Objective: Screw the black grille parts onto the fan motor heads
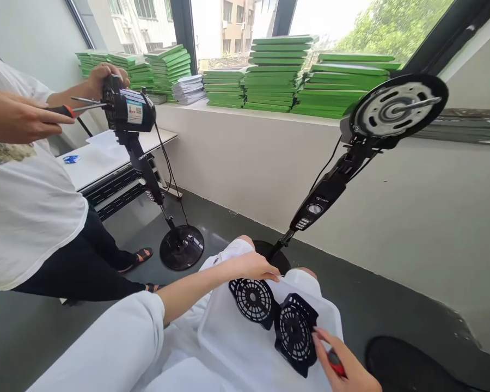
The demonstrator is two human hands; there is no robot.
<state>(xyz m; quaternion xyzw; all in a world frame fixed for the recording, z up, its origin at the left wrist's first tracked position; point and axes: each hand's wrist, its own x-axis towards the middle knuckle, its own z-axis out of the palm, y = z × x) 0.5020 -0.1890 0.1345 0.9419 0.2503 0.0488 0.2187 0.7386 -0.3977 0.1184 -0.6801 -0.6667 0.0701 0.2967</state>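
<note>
Two black round vented motor covers lie side by side on a white plastic tray [224, 348] across my lap. My left hand [255, 267] is bent over the far edge of the left cover [253, 300], its fingers closed there; their undersides are hidden. In my right hand [345, 362] is a screwdriver with a red and black handle [335, 363], mostly hidden by the palm. The thumb and fingertip of that hand touch the right edge of the right cover [296, 329].
Ahead stands a pedestal fan [322, 201] with its bare shaft facing up. At left, a co-worker's hand [28, 117] holds a screwdriver to another fan's motor [133, 109]. Green stacks [273, 76] line the windowsill. A black round object [408, 359] lies on the floor at right.
</note>
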